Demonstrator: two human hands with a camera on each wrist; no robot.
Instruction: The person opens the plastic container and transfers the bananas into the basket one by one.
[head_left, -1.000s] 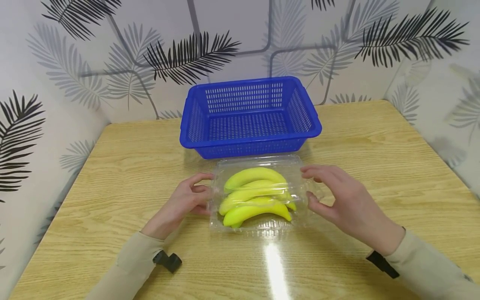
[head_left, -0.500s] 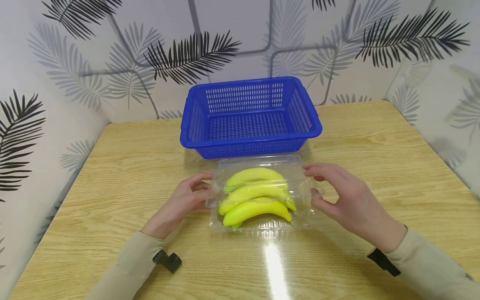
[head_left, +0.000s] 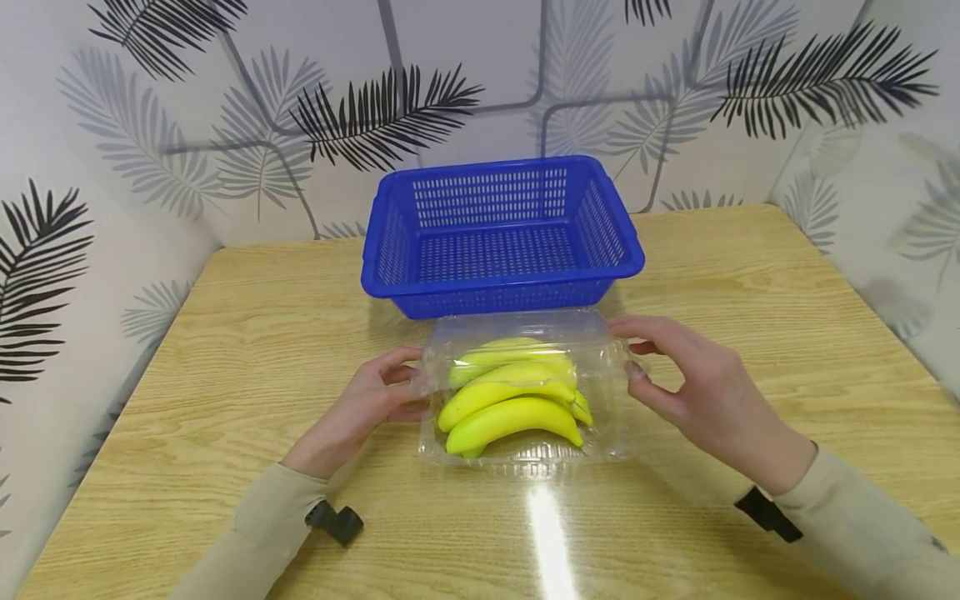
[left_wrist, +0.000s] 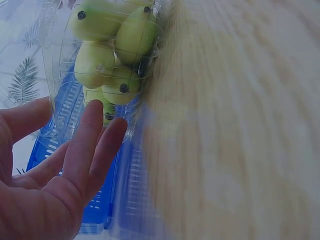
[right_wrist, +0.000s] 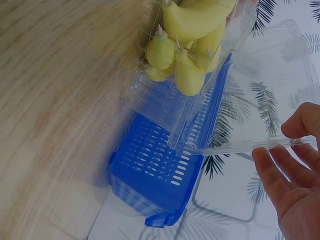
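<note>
A clear plastic clamshell container (head_left: 517, 454) lies on the table with several yellow bananas (head_left: 517, 421) in it. Its transparent lid (right_wrist: 275, 75) stands raised on the far side, tilted up from the base. At the container's right, my right hand (head_left: 693, 358) pinches the lid's edge between thumb and fingers, plain in the right wrist view. On the opposite side, my left hand (head_left: 375, 396) has thumb and index finger at the lid's left edge; its other fingers (left_wrist: 82, 147) extend loosely beside the container wall. Banana ends (left_wrist: 92, 65) show through the plastic in the left wrist view.
A blue perforated plastic basket (head_left: 502, 287) stands directly behind the container, close to its hinge side. The wooden table (head_left: 225, 350) meets a leaf-patterned wall (head_left: 480, 75) at the back. Each wrist wears a dark band (head_left: 767, 512).
The lid has tilted farther up and back, uncovering more of the front bananas. My right hand has risen slightly and shifted right with its edge; my left hand has barely moved.
</note>
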